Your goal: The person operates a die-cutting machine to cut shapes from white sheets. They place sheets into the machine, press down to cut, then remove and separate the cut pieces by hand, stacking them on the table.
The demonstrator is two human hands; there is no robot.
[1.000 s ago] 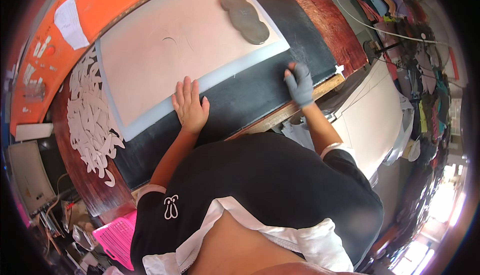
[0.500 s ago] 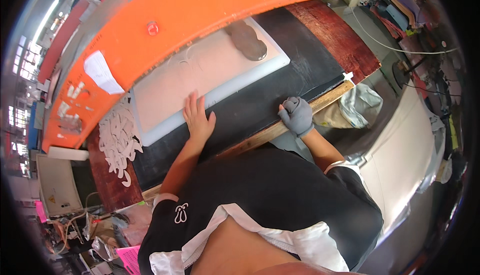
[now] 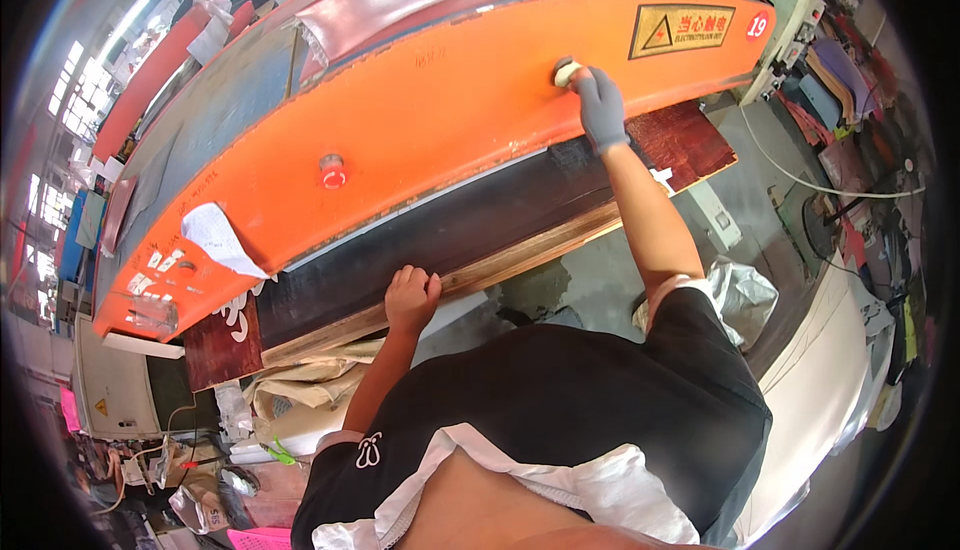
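Note:
My right hand [image 3: 602,110], in a grey glove, reaches up to the front of an orange machine beam [image 3: 450,100]. Its fingers are curled, and the bare thumb or fingertip is on a pale round button [image 3: 566,73]. Whether it presses down cannot be made out. My bare left hand [image 3: 411,298] rests as a loose fist on the black work surface [image 3: 450,218], close to its wooden front edge [image 3: 500,260]. Nothing shows inside it. White curved offcuts [image 3: 238,315] stick out from under the beam at the left.
A red button [image 3: 333,172] and a hanging paper sheet [image 3: 218,237] are on the beam. Pinkish sheet material [image 3: 420,15] lies on top of the machine. A white cabinet [image 3: 112,380] stands at the left. A silvery bag [image 3: 745,300] is at the right, beside a pale panel [image 3: 820,370].
My right hand has risen from the front edge to the pale button. The left hand has left the white board and curled up. The board and brown piece are now hidden beneath the beam.

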